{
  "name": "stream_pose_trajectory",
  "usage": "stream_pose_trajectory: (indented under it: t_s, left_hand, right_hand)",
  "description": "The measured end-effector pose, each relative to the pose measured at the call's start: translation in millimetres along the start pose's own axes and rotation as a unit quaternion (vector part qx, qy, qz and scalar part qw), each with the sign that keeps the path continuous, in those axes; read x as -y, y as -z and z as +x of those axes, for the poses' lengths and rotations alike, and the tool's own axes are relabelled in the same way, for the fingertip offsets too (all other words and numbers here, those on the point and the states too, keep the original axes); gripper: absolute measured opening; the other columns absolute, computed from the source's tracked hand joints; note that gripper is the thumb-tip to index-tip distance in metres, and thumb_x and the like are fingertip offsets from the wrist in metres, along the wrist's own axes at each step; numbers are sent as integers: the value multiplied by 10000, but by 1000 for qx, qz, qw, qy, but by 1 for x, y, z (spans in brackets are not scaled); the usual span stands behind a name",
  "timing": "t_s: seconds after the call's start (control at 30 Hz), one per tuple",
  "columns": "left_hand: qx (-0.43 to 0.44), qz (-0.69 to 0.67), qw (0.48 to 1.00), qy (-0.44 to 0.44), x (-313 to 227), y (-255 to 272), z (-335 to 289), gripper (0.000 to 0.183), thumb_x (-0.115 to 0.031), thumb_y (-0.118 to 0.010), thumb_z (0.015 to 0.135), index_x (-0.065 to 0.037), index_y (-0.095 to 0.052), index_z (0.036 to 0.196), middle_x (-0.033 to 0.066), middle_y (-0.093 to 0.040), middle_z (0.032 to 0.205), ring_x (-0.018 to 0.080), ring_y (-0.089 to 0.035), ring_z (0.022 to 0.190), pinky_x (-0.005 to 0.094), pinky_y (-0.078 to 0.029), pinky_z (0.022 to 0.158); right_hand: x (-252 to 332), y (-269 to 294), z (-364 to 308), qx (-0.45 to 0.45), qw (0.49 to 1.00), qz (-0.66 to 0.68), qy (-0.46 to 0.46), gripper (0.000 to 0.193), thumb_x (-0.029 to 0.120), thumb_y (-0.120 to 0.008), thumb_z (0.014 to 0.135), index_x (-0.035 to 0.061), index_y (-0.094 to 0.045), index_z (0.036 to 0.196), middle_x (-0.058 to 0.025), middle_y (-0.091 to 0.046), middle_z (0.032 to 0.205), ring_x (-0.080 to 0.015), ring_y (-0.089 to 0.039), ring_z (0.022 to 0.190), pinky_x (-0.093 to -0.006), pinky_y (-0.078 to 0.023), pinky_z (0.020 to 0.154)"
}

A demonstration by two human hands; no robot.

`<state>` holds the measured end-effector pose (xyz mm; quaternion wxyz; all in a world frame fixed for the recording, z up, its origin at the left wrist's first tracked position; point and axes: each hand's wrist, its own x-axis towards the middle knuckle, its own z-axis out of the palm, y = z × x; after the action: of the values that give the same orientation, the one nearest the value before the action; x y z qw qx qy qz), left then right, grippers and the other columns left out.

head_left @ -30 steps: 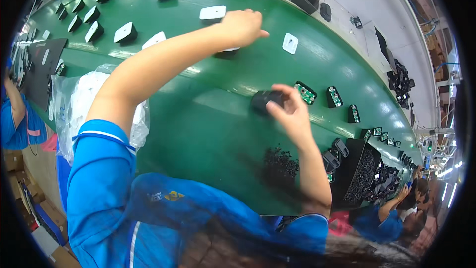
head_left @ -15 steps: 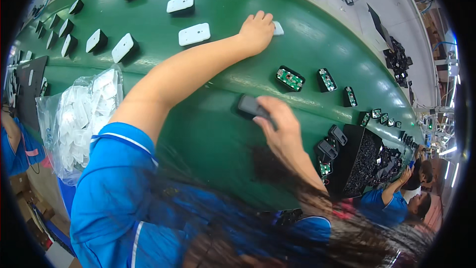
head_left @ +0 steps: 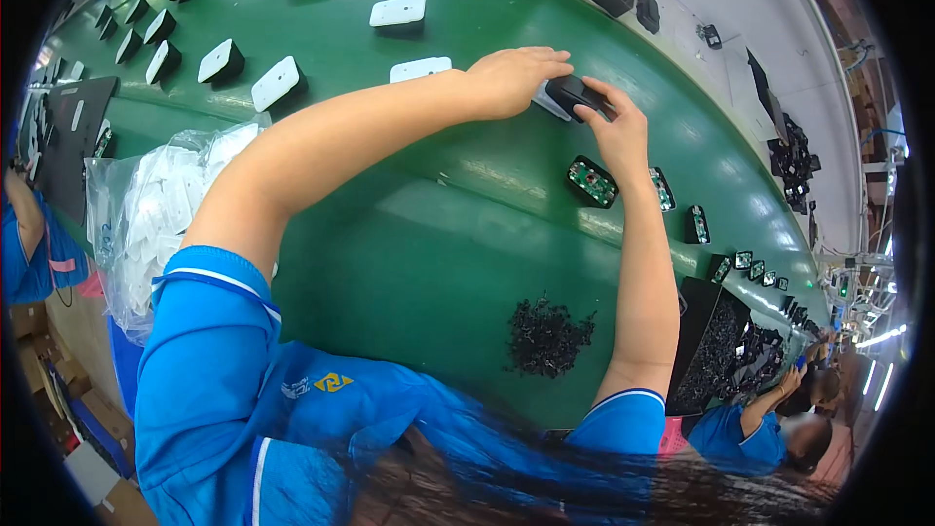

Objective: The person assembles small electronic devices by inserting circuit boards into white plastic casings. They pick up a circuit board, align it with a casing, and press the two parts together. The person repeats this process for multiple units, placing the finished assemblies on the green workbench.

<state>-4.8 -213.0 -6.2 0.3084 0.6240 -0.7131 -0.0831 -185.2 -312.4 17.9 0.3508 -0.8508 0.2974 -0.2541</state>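
My right hand (head_left: 616,125) grips a black plastic housing (head_left: 575,93) between thumb and fingers. It is tilted over a white cover (head_left: 553,101) lying on the green table, and the two touch or nearly touch. My left hand (head_left: 516,81) reaches across from the left, its fingers along the far side of the cover, which it appears to hold; the thumb is hidden. Just below my right hand lies a black housing with a green circuit board (head_left: 591,181). Another housing with a board (head_left: 663,189) shows partly behind my right forearm.
Several white-topped black units (head_left: 397,12) stand to the left on the green table (head_left: 409,244). A clear bag of white covers (head_left: 146,205) is at the left edge. Small black parts (head_left: 550,336) lie heaped near me; a black box (head_left: 709,331) of parts stands right. Other people work at both sides.
My right hand has moved up and away from me, bringing the black housing to the white cover. My left hand stays by the cover, its fingers now straighter. The heap of black parts now shows.
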Motion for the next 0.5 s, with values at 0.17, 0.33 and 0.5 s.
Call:
stream_pose_trajectory:
  t_s: [0.17,0.33,0.5]
  left_hand:
    - [62,25,998,11,6,3,-7,645,162,-447,682,-58,-511,1284,98,-446,1396,266,-392,1309,385,-377,1045]
    - [77,34,996,27,14,2,-10,673,162,-454,662,-56,-503,1296,92,-461,1385,261,-391,1313,391,-369,1050]
    - [90,40,994,34,14,1,-12,688,160,-457,663,-69,-499,1310,79,-466,1386,251,-390,1316,397,-360,1054]
  right_hand:
    - [-6,-10,13,54,998,-35,-2,399,25,-700,752,54,-632,1144,-100,-654,1093,-215,-629,1016,-313,-480,899]
    - [-8,-18,20,73,996,-41,-13,393,26,-695,756,57,-632,1143,-97,-656,1096,-213,-630,1020,-313,-478,897]
    - [-11,-20,20,78,993,-79,31,388,20,-690,756,52,-626,1136,-105,-650,1105,-221,-627,1019,-315,-472,902]
